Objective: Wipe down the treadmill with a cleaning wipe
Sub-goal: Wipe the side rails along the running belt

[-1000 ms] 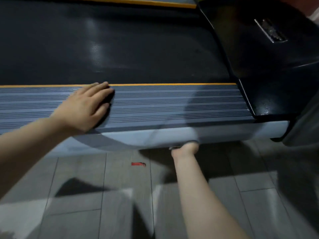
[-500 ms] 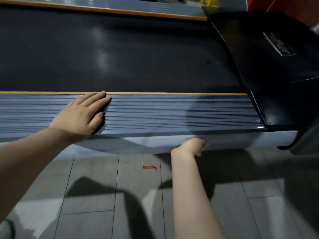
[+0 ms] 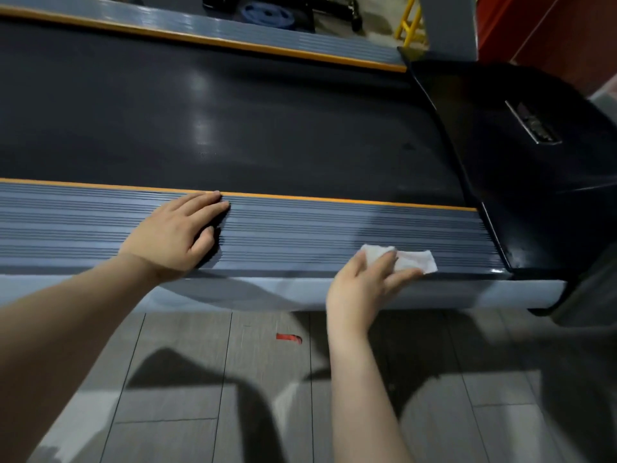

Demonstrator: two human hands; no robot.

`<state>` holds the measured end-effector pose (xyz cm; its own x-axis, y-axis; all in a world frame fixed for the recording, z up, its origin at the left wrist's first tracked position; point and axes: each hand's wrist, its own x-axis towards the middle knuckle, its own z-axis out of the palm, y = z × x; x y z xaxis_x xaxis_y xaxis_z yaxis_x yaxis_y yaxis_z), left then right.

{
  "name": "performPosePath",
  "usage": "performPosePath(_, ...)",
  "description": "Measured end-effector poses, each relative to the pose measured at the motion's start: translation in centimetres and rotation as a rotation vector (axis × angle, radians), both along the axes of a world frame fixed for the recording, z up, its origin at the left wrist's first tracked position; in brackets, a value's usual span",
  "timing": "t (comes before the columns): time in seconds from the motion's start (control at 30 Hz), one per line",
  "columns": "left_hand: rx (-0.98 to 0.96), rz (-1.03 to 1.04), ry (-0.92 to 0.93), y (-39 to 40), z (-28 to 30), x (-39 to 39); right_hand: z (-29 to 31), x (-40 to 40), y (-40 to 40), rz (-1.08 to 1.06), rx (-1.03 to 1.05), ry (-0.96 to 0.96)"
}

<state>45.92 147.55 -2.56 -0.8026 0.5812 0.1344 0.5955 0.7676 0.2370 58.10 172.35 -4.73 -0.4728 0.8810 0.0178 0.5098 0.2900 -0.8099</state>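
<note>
I can read no text anywhere; the silver badge (image 3: 533, 123) on my treadmill's black motor cover (image 3: 521, 168) is too blurred to make out.

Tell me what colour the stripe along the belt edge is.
Orange stripe, clearest in the head view.
</note>
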Motion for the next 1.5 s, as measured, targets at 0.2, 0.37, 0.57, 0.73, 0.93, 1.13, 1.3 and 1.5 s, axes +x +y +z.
performPosePath(0.2, 0.008, -0.010, -0.019, 0.0, 0.2, -0.2, 0.4, 3.1, 2.5, 0.635, 0.479, -0.212)
performPosePath(0.37, 0.014, -0.001, -0.023, -0.1, 0.2, -0.4, 2.4, -1.9, 4.1, 1.094, 0.648, -0.366)
performPosePath(0.57, 0.007, 0.000, -0.038, -0.1, 0.2, -0.3, 2.9, -7.2, 3.1, 0.936, 0.622, -0.452)
performPosePath(0.73, 0.017, 0.002, -0.045, 0.0, 0.3, -0.3, 3.0, 1.9, 0.1, 1.073, 0.534, -0.341)
performPosePath(0.93, 0.034, 0.020, -0.052, -0.2, 0.3, -0.3, 3.1, -0.8, 6.7, 0.859, 0.560, -0.496)
performPosePath(1.13, 0.164, 0.052, -0.076, -0.3, 0.1, -0.3, 2.8, -4.4, 3.2, 0.708, 0.636, -0.568)
performPosePath(1.3, 0.362, 0.169, -0.096, -0.5, 0.2, -0.2, 2.5, -6.1, -11.7, 1.195, 0.699, -0.390)
performPosePath(1.5, 0.242, 0.207, -0.123, -0.2, 0.9, 0.2, 1.9, -3.9, -4.0, 1.055, 0.775, -0.337)
